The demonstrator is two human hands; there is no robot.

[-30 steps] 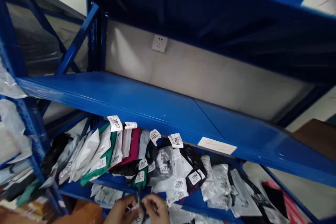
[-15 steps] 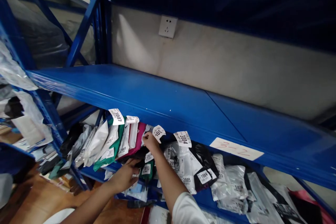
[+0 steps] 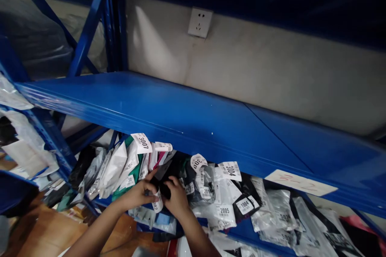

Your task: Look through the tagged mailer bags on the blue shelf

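Note:
Both of my hands are in among bagged garments standing on a lower blue shelf. My left hand (image 3: 139, 192) and my right hand (image 3: 175, 196) together grip a dark bagged garment (image 3: 163, 184) with a white number label, in the middle of the row. To its left stand white, green and maroon bags (image 3: 125, 166) with tags such as 3007 (image 3: 141, 143). To its right are clear bags with dark clothes (image 3: 220, 192), tagged 3004 and 2005.
A bare blue metal shelf (image 3: 169, 108) juts out just above the garment row, with a paper label (image 3: 300, 182) on its front edge. A wall socket (image 3: 200, 22) sits behind. Blue uprights (image 3: 90, 24) and more plastic bags (image 3: 21, 140) stand at left. Wooden floor (image 3: 45, 233) lies below.
My right hand came down from the tag near the shelf edge to join my left hand on the dark bag. The view shifted slightly left and down.

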